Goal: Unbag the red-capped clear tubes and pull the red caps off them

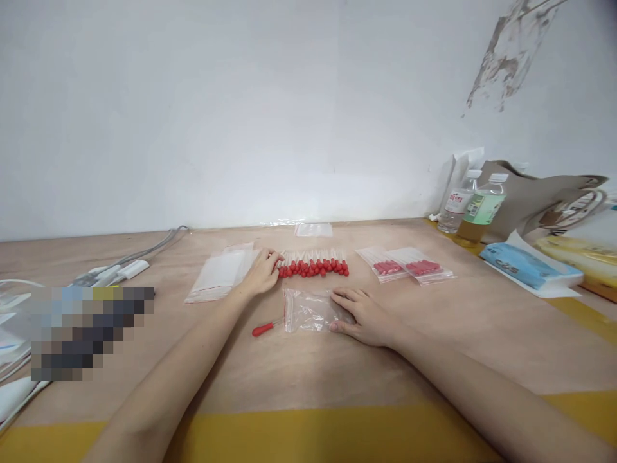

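Closest to the camera, both bare forearms stretch out over the wooden surface (482,321), which has a yellow strip along its near edge. Right hand (365,315) lies palm down, fingers loosely spread and flat, pinning the right end of a clear zip bag (308,310) to the wood, so it's pressing on the bag rather than gripping it. Just left of that bag sits a single dropper (264,328) with a red bulb, lying on its side, not touched by anything.

A bit further out, the left hand (263,271) is reaching forward with the wrist straight, fingers curled together at the left end of a row of droppers (314,265), red bulbs all lined up toward me. Can't really tell if it's pinching one or just touching the end of the row. Right beside that hand, on its left, is a stack of empty bags (222,273).

Off to the right of the row are two filled bags (407,265) with red bulbs inside. Further back, near the wall, one more small bag (313,229), and at the far right two water bottles (472,207) standing upright.
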A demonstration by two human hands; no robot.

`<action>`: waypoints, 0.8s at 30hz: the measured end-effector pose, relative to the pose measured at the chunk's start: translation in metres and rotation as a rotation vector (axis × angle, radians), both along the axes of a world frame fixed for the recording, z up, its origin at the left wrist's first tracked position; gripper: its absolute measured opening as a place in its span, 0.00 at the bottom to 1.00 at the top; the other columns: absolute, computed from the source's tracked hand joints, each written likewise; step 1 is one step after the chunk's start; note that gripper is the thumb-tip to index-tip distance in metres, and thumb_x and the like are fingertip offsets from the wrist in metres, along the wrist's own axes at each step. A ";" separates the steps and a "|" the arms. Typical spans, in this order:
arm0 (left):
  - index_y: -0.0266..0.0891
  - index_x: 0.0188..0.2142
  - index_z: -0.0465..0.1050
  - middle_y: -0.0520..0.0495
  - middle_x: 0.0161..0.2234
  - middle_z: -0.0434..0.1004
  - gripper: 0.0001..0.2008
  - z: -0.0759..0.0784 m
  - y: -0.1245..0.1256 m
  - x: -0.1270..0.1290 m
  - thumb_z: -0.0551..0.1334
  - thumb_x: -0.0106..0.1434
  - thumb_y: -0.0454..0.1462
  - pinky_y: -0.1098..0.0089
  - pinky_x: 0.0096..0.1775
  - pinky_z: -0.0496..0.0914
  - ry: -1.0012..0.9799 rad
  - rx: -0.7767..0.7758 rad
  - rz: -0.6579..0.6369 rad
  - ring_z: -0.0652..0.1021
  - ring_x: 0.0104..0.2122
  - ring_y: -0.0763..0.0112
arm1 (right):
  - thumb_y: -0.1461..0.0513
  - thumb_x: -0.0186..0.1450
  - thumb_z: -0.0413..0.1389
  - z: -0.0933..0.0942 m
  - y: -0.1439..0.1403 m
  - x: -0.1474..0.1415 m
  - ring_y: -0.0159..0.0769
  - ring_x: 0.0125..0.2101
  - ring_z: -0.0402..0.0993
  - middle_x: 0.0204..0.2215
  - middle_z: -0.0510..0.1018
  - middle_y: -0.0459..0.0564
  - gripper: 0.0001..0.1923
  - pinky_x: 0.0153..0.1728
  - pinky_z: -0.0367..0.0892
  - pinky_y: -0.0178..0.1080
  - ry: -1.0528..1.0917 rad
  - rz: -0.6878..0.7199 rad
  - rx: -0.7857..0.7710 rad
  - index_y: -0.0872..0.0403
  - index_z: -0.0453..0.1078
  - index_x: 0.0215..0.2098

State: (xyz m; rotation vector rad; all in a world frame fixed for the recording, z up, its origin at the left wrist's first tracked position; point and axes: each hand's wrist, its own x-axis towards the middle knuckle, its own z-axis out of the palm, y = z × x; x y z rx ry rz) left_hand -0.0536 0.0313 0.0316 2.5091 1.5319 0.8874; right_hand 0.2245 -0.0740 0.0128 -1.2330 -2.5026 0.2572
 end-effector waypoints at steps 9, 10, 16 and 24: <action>0.40 0.34 0.65 0.49 0.35 0.67 0.07 0.021 -0.074 -0.013 0.53 0.57 0.39 0.68 0.38 0.64 -0.033 -0.152 -0.098 0.69 0.36 0.68 | 0.42 0.58 0.42 0.002 0.000 0.000 0.43 0.53 0.54 0.55 0.60 0.53 0.35 0.52 0.52 0.46 0.006 0.007 -0.005 0.53 0.56 0.56; 0.40 0.34 0.64 0.49 0.35 0.67 0.08 0.023 -0.089 -0.015 0.55 0.56 0.41 0.68 0.37 0.64 0.016 -0.206 -0.160 0.69 0.35 0.68 | 0.42 0.59 0.42 0.002 0.000 0.000 0.43 0.53 0.54 0.55 0.60 0.53 0.35 0.52 0.52 0.46 0.007 0.008 -0.004 0.53 0.56 0.56; 0.40 0.33 0.64 0.52 0.28 0.67 0.07 0.016 -0.144 -0.022 0.52 0.59 0.40 0.72 0.30 0.63 0.101 -0.380 -0.172 0.68 0.27 0.73 | 0.42 0.58 0.43 0.004 -0.002 -0.001 0.43 0.53 0.55 0.55 0.60 0.53 0.35 0.52 0.51 0.45 0.003 -0.011 -0.014 0.53 0.56 0.56; 0.41 0.31 0.67 0.52 0.24 0.70 0.07 0.043 -0.103 -0.051 0.55 0.55 0.42 0.71 0.25 0.63 -0.067 0.028 0.194 0.69 0.22 0.71 | 0.42 0.58 0.43 0.001 0.000 0.000 0.45 0.53 0.54 0.55 0.60 0.53 0.35 0.51 0.51 0.47 0.000 -0.003 -0.013 0.52 0.55 0.57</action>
